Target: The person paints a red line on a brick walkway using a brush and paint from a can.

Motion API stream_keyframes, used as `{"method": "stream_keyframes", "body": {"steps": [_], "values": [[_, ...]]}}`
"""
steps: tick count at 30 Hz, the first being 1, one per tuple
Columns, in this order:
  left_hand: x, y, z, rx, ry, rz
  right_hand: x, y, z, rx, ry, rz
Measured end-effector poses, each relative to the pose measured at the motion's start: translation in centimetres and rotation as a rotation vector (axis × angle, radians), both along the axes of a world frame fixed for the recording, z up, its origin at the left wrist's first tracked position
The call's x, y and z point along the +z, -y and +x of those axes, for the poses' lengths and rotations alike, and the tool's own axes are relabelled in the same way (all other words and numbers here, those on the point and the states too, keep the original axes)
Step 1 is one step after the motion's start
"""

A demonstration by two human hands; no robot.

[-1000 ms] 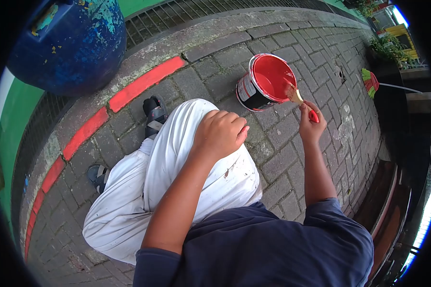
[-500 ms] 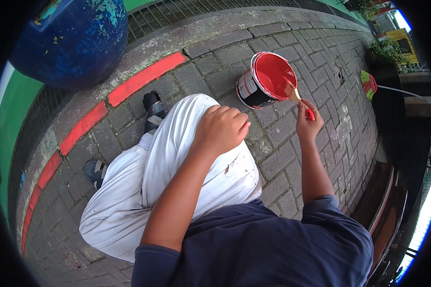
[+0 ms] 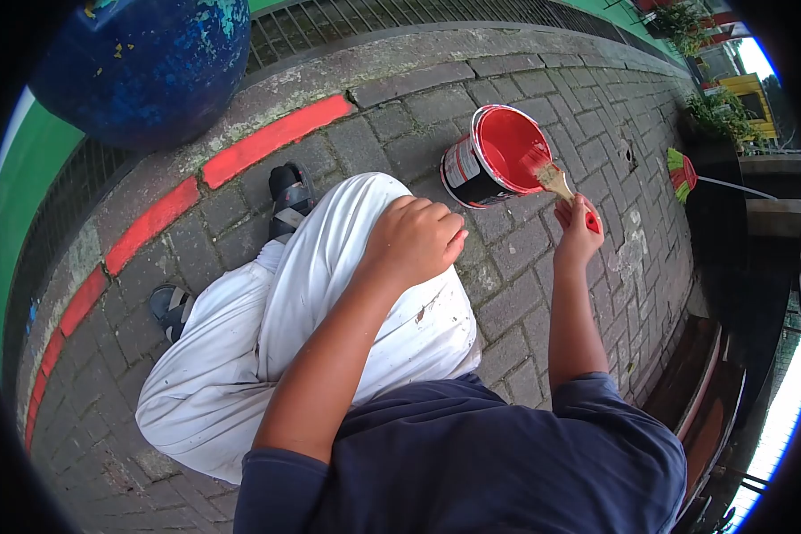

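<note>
The right hand (image 3: 580,230), right of centre in the frame, grips a flat paintbrush with a pale body and a red handle end (image 3: 557,182), its fingers closed around the handle. The brush slants up and left, its bristles over the lower-right rim of a round black-and-white paint bucket with a red-coated inside (image 3: 465,173) at upper centre; that angle probably lets any drips fall back inside. Whether the bristles touch the rim is hard to tell. The bucket stands upright on grey, rough-faced paving bricks (image 3: 518,256), likely set there for easy reach.

The left hand (image 3: 416,238), at centre, rests on the knee of loose, creased white cloth trousers (image 3: 365,329) flecked with stains, perhaps for steadiness. Its fingers curl downward and the palm is hidden, so I cannot tell whether it encloses anything.

At upper left, smooth, glossy red bands (image 3: 276,141) coat the coarse, pitted concrete kerb (image 3: 287,89), beside a rounded dark-blue container with flaking turquoise patches (image 3: 142,76).
</note>
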State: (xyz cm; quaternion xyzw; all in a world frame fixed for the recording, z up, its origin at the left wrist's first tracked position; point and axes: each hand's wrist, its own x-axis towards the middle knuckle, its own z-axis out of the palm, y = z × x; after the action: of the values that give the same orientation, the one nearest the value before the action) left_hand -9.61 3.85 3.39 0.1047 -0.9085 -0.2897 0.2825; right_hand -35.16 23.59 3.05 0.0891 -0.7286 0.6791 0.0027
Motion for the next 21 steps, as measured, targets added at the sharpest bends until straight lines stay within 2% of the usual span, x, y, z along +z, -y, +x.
{"method": "stream_keyframes", "body": {"steps": [2, 6, 10, 12, 14, 21], "values": [[0.1, 0.0, 0.1, -0.008, -0.012, -0.005, 0.9, 0.5, 0.4, -0.021, 0.133, -0.138], [0.9, 0.3, 0.6, -0.01, -0.28, 0.249, 3.3, 3.9, 1.7, 0.062, 0.237, -0.308], [2.5, 2.9, 2.2, 0.123, -0.303, 0.102, 4.9, 10.9, 4.0, 0.281, 0.262, -0.337], [1.6, 3.5, 2.4, 0.14, -0.283, 0.117, 4.3, 15.9, 5.2, 0.424, 0.258, -0.301], [0.3, 4.2, 2.5, 0.164, -0.235, 0.112, 2.3, 21.2, 5.9, 0.458, 0.289, -0.179], [-0.9, 6.0, 2.8, 0.161, -0.252, 0.182, -7.5, 35.7, 6.0, 0.625, 0.294, 0.192]]}}
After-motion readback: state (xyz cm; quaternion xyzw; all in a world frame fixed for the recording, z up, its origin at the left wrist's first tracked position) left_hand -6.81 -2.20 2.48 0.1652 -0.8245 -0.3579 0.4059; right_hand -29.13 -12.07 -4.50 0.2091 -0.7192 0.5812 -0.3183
